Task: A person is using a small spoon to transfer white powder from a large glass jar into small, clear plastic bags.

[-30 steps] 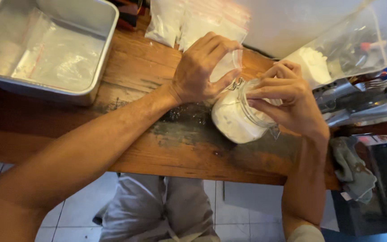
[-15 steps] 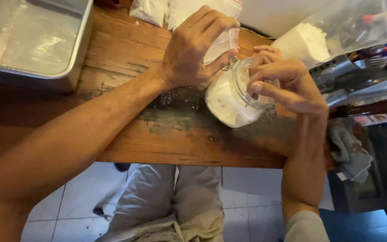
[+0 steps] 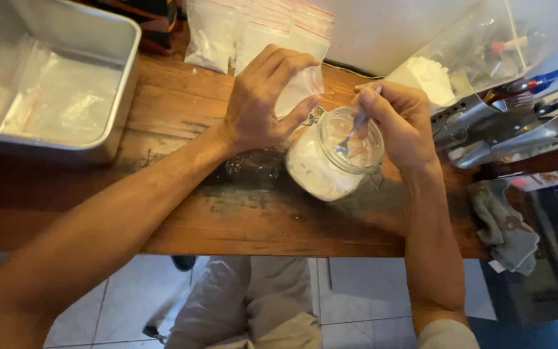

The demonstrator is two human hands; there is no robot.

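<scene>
We counted two hands at the bench: one left hand (image 3: pixel 263 100) and one right hand (image 3: pixel 398 119). We recorded one glass jar (image 3: pixel 330 158) of white powder and one metal spoon (image 3: pixel 351 132). One small clear bag (image 3: pixel 298 90) was in the left hand's grasp. We noted one metal tray (image 3: pixel 108 139), with at least one flat clear bag (image 3: pixel 53 97) lying in it. At the far edge lay a cluster of powder-filled bags (image 3: pixel 253 29); we made out at least three, the overlap preventing an exact count. We logged one large clear bag (image 3: pixel 479 52) and one grey cloth (image 3: pixel 505 226). The utensils (image 3: pixel 505 123) at the right were too jumbled to count.
</scene>
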